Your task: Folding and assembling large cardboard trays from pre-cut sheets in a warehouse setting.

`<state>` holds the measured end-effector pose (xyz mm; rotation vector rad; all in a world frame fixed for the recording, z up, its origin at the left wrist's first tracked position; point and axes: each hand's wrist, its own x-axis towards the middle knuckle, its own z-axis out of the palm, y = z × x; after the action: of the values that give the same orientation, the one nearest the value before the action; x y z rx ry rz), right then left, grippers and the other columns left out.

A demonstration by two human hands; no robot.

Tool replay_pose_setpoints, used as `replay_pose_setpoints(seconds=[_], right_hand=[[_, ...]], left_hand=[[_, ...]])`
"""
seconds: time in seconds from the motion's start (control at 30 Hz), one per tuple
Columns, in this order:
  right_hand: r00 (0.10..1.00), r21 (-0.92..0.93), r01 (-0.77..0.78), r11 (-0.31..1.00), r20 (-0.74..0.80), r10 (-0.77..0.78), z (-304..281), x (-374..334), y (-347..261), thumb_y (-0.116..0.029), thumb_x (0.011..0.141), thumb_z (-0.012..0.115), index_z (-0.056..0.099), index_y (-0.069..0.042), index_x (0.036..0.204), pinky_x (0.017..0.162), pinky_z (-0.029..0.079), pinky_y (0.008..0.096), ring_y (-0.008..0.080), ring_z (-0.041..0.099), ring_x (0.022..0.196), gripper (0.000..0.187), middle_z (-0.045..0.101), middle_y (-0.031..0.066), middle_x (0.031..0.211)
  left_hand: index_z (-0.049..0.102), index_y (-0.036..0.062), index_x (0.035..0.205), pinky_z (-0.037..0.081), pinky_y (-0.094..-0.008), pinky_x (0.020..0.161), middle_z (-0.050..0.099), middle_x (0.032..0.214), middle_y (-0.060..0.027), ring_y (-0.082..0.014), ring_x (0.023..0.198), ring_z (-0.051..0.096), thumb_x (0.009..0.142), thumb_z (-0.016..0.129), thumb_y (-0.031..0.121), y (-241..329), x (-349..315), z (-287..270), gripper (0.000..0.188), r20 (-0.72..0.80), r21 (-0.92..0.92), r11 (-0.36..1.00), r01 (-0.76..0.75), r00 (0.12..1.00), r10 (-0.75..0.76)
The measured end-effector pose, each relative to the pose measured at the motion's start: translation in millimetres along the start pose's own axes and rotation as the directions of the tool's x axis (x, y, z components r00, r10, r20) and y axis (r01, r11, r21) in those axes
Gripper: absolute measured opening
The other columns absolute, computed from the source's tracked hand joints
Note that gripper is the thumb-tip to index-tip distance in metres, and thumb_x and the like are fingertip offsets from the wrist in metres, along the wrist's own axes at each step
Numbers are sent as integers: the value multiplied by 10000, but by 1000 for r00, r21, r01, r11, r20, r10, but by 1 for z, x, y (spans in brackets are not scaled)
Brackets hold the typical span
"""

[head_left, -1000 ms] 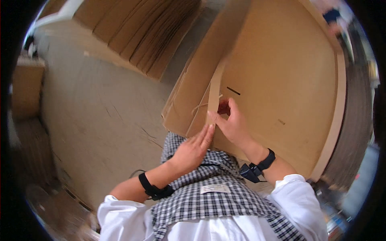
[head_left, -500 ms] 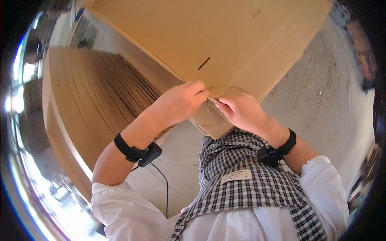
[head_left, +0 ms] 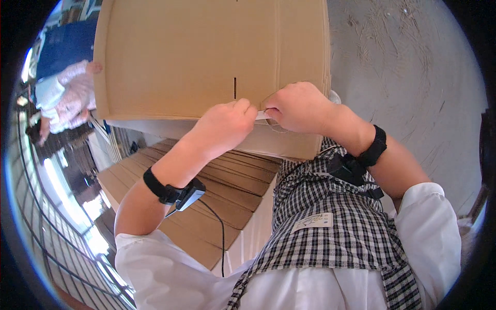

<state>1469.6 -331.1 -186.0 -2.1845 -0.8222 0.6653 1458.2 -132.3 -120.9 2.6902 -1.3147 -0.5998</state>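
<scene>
My left hand [head_left: 227, 124] and my right hand [head_left: 302, 109] are both closed, meeting over the near edge of a large brown cardboard stack [head_left: 191, 57]. A thin pale strip [head_left: 262, 116] spans the small gap between them, pinched by the fingers at each end. Close to the right hand's fingertips, a fine string-like loop [head_left: 279, 130] curves over the cardboard; where it ends is hidden. Just beyond the left hand, a narrow dark slot [head_left: 235, 88] is cut in the top sheet.
Below and left, more cardboard sheets [head_left: 206, 201] lean in a layered row. Another person [head_left: 67, 95] is at the far left, one hand at the stack's edge. A black cable [head_left: 223, 243] hangs from my left wrist device. Grey floor [head_left: 392, 82] lies to the right.
The view has turned, so the cardboard now lies squarer ahead and the other person shows at the left. My hands have come slightly closer together, still pinching the strip.
</scene>
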Motion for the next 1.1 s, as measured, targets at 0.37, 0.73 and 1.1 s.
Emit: replay_pose_setpoints(seconds=[0.37, 0.73, 1.1], right_hand=[[978, 32, -155, 987, -133, 158, -15, -18, 47, -263, 802, 579, 714, -85, 815, 741, 515, 431, 352, 650, 806, 224, 679, 167, 823], [994, 18, -108, 994, 28, 107, -26, -21, 54, -202, 806, 584, 688, -52, 940, 722, 488, 407, 327, 626, 792, 226, 665, 164, 821], [859, -10, -118, 993, 500, 107, -37, 5, 24, -171, 835, 583, 634, 3, 986, 689, 498, 317, 152, 605, 783, 236, 653, 59, 864]], left_hand=[[517, 59, 713, 485, -362, 557, 546, 717, -102, -277, 637, 581, 721, 669, 94, 27, 65, 49, 156, -485, -28, 948, 317, 825, -290], [667, 55, 927, 520, -329, 668, 658, 911, -121, -272, 789, 647, 864, 631, 161, 19, 22, 64, 128, -503, -364, 866, 344, 710, -493], [627, 97, 949, 508, -342, 632, 578, 974, -76, -251, 769, 632, 878, 612, 173, 46, 5, 113, 106, -582, -729, 628, 273, 237, -778]])
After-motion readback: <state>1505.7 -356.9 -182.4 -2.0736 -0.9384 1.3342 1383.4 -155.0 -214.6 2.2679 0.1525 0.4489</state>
